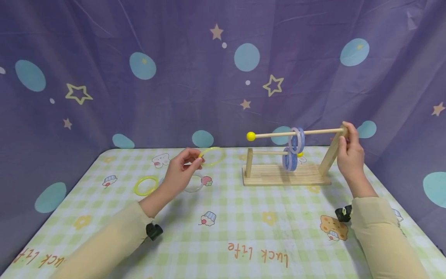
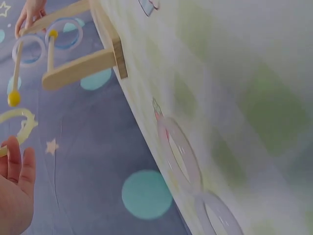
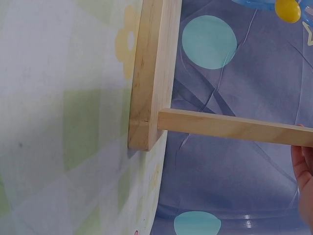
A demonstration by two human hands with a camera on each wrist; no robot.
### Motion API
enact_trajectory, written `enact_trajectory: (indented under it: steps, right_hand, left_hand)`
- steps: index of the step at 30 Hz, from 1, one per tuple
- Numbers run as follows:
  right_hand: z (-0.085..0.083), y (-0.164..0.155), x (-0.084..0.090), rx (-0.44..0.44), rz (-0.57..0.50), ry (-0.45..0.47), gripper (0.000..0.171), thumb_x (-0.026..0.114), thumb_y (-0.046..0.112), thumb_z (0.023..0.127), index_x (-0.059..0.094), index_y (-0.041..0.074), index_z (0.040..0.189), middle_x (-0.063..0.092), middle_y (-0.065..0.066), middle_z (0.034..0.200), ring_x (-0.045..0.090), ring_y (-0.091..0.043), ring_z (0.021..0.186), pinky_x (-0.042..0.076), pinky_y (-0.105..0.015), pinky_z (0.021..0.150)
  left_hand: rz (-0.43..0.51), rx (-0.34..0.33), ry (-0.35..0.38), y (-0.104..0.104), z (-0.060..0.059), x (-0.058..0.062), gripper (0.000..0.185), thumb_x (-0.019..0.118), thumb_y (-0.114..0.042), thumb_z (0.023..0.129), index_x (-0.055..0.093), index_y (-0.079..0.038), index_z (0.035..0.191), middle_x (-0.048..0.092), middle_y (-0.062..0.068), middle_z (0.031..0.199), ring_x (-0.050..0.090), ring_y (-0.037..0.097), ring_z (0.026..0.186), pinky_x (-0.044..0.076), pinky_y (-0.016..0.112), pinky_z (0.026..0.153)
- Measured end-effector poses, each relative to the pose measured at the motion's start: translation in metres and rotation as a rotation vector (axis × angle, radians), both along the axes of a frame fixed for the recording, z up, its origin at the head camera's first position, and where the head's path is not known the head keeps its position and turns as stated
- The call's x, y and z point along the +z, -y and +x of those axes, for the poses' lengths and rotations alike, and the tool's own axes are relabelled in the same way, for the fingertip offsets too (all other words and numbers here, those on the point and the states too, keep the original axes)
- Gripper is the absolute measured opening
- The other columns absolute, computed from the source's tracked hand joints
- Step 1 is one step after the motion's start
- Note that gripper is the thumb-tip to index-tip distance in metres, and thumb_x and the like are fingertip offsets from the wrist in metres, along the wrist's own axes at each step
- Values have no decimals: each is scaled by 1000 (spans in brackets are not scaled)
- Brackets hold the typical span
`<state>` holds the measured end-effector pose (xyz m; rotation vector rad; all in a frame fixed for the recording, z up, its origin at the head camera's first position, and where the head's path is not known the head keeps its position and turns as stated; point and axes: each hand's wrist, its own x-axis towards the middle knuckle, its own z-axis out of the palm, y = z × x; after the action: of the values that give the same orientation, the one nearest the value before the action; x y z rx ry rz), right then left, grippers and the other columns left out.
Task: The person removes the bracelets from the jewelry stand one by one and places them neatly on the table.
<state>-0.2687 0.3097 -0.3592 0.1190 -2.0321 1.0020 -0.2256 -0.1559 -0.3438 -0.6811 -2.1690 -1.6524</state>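
My left hand (image 1: 178, 170) pinches a translucent yellow ring (image 1: 211, 164) between thumb and fingers, held above the table left of a wooden ring stand (image 1: 271, 179). With my right hand (image 1: 350, 157) I grip the top of the stand's tall right post (image 1: 330, 155). Its upper rod (image 1: 273, 135) ends in a yellow ball (image 1: 251, 136) facing the held ring, and carries pale purple and blue rings (image 1: 295, 148). More blue rings (image 1: 286, 166) hang on the lower rod (image 1: 266, 152). The right wrist view shows the post (image 3: 230, 127) rising from the base.
On the checked tablecloth (image 1: 237, 217), a yellow ring (image 1: 136, 190) lies left of my left wrist. A clear ring (image 1: 193, 191) lies under that hand, and another pale ring (image 2: 222, 210) shows in the left wrist view. A purple curtain (image 1: 188, 97) hangs behind the table.
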Motion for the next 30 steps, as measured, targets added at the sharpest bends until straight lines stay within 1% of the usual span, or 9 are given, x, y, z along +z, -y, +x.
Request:
enact_trajectory:
  steps: [5,12,15,17,20,22,24,26,30]
  right_hand:
    - [0,-1,0,-9,10,3,37,42,19,105,45,19,142,49,40,91,44,21,83,35,-14,68]
    - [0,0,0,-4,8,2,37,42,19,105,45,19,142,50,37,92,46,21,82,35,-13,68]
    - [1,1,1,-7,2,12,37,42,19,105,45,20,142,50,36,91,46,20,83,36,-13,69]
    - [1,1,1,-15,3,28,37,42,20,105,45,20,142,49,35,91,56,7,86,36,-14,69]
    - [2,1,1,-26,5,46,38,42,20,105,45,21,142,49,36,89,59,-2,87,36,-16,68]
    - [3,1,1,-29,4,49,38,42,20,105,45,21,142,48,37,88,59,-2,87,36,-17,68]
    - [2,0,1,-25,3,40,38,43,20,105,45,21,142,49,37,88,51,12,84,36,-16,68]
    - [2,0,1,-21,3,31,38,43,19,104,45,21,142,49,36,89,44,19,83,36,-15,68]
    - [1,1,1,-11,4,12,38,43,19,105,45,19,142,50,33,91,46,20,82,36,-14,68]
  left_hand:
    - [-33,43,-8,27,11,-1,11,62,1,94,63,4,104,65,21,90,62,12,73,53,20,66]
    - [-173,163,-6,66,29,-8,12,60,-3,96,63,1,107,65,15,90,61,9,72,52,19,65]
    - [-210,189,-28,81,35,-12,12,60,-2,96,64,1,107,65,15,88,60,9,71,51,18,63]
    - [-227,210,-45,91,38,-14,13,60,1,95,64,1,108,65,13,87,60,10,70,50,17,61]
    - [-247,237,-49,103,43,-16,16,61,3,93,65,0,109,65,5,86,59,10,70,49,16,59]
    - [-267,261,-40,111,45,-17,17,61,3,93,65,-1,110,65,-2,86,59,11,70,49,16,60]
    - [-295,284,-34,118,48,-18,18,62,2,93,65,-2,110,64,-6,85,59,11,70,48,15,61]
    - [-330,299,-37,125,49,-20,18,62,3,93,65,-2,110,64,-5,85,58,12,69,47,14,62]
    - [-392,301,-54,139,53,-21,19,64,3,92,66,-3,110,64,1,85,58,9,68,46,13,62]
